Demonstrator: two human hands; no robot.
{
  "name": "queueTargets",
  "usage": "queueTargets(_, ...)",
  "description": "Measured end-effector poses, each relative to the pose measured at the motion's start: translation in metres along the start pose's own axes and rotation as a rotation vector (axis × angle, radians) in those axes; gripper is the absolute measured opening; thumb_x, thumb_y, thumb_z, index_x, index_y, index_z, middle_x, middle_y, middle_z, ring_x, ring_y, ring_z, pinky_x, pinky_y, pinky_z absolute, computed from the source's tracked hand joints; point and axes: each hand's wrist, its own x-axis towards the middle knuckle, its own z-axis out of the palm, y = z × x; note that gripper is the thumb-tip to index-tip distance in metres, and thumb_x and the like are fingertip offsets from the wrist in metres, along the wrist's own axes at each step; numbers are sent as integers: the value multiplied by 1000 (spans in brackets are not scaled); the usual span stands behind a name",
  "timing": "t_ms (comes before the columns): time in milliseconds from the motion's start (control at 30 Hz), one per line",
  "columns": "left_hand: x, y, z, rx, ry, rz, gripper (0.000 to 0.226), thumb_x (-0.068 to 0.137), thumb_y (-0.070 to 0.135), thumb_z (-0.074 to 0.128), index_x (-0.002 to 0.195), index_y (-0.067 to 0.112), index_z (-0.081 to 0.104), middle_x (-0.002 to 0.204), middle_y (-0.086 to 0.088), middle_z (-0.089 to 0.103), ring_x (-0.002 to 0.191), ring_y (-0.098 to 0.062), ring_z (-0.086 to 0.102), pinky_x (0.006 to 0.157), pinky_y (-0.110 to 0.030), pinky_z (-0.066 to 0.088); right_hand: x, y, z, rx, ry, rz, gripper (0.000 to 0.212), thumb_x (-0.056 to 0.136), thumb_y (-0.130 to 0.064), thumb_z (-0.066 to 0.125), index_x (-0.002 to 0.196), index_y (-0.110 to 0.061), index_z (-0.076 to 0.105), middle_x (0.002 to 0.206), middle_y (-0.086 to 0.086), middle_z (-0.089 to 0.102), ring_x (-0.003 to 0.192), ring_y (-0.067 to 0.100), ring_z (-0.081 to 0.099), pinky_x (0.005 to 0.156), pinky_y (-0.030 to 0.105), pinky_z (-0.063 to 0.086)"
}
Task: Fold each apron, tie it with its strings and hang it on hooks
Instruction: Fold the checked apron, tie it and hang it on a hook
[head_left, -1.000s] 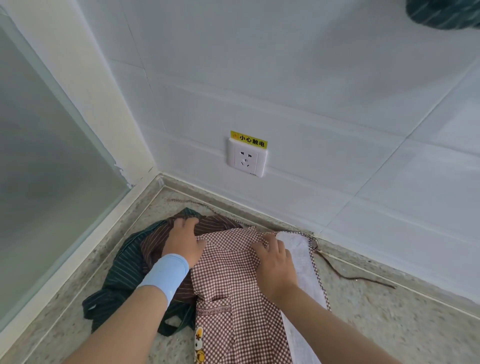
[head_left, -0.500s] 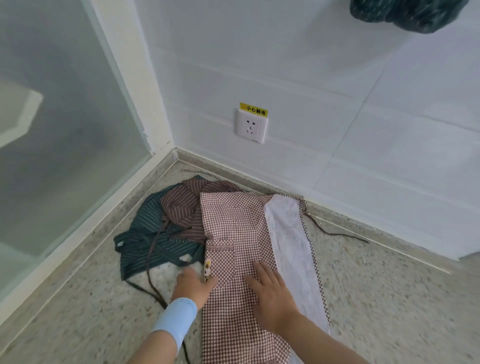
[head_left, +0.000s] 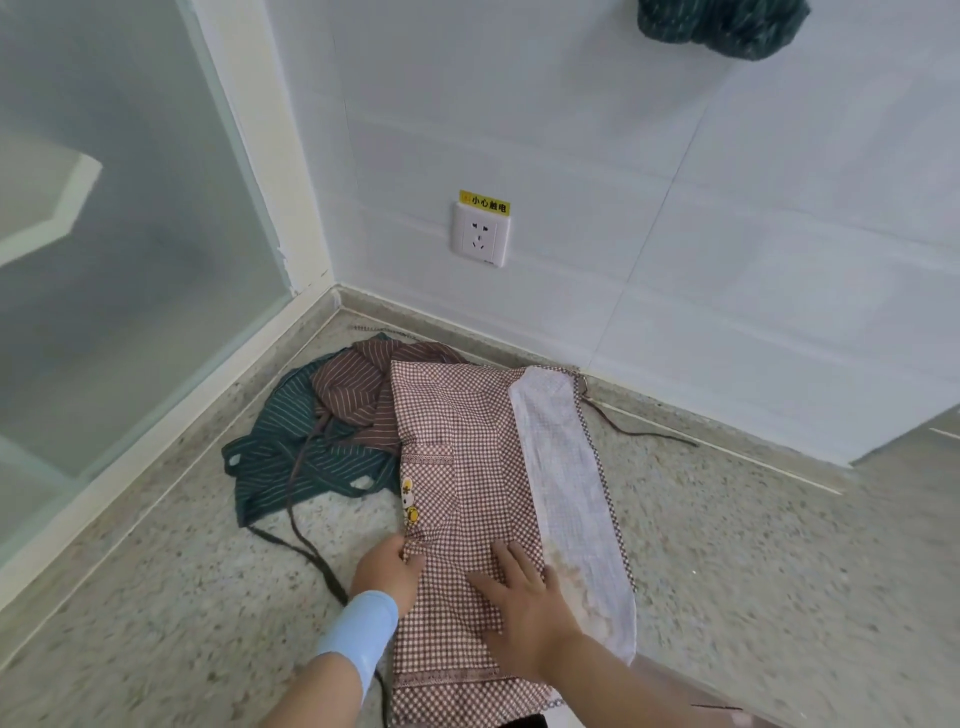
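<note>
While the right hand lies flat, fingers spread, pinning the checked apron to the counter, the left hand pinches its edge just beside, probably to keep the fold square; striped aprons lie heaped beyond the fingers.

Checked apron folded lengthwise, flat

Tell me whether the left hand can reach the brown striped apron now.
Probably yes: the brown striped apron lies mostly uncovered ahead of the left hand, only the green apron between.
</note>
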Motion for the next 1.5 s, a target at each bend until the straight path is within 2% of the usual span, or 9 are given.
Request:
queueTargets(167,-9,-21,-11,-175,119,-21,34,102,19,44,136,16,47,113,-8,64,96,-27,62,87,-38,51,-4,3,6,6,18,33,82,92,-44,50,157,-42,0,166,6,-20,152,29,-19,121,61,-3)
queueTargets(333,-22,-45,-15,-121,-131,-76,89,84,18,74,151,15,16,131,-9,55,102,-23,58,82,-29,47,-6,4,8,-4,8,25,83,93,-39,49,157,-41,-3,165,6,-23,152,28,-22,121,59,-7)
queueTargets(467,-31,-31,-13,225,130,-34,76,82,5,66,145,19,26,133,-9,41,109,-24,54,85,-35,54,-15,19,6,47,125,118,72,97,-26,42,159,-32,6,166,8,-17,153,30,-18,122,56,-4)
queueTargets(567,-34,-4,-3,370,291,319,43,89,13,60,127,27,47,126,3,46,108,-16,52,87,-31,52,-27,42,4,43,186,249,63,101,-26,38,157,-26,11,168,9,-4,154,31,-2,124,52,10)
queueTargets(800,-38,54,57,471,-234,472,41,92,29,58,133,32,50,135,4,37,128,-18,37,107,-34,40,-57,95,9,190,217,721,56,96,-56,48,134,-15,39,130,6,45,119,23,52,89,33,49)
queueTargets(1033,-39,64,71,541,-208,422,35,92,30,56,127,29,53,134,1,36,128,-18,33,105,-35,40,-64,107,11,494,281,561,19,94,-36,46,94,-25,62,111,3,48,100,25,53,85,37,49)
queueTargets(1233,-65,99,47,-238,-458,156,33,97,45,52,122,24,57,116,-5,63,94,-18,64,89,-44,58,-65,76,-29,838,373,397,28,92,-36,57,71,-23,45,68,-7,53,62,10,49,59,27,41)
queueTargets(1400,-68,95,1,-638,-577,-25,57,86,68,57,128,30,48,127,-6,55,113,-26,61,81,-43,61,-38,13,-67,903,198,111,20,87,-32,65,75,-24,53,87,-1,66,76,12,60,66,27,51)
queueTargets(1500,-55,72,-17,-653,-512,-123,55,84,55,70,125,21,54,119,-11,64,108,-29,64,78,-45,61,-22,-22,-70,905,-31,-11,9,87,-27,68,80,-26,63,103,5,69,83,14,64,63,27,55)
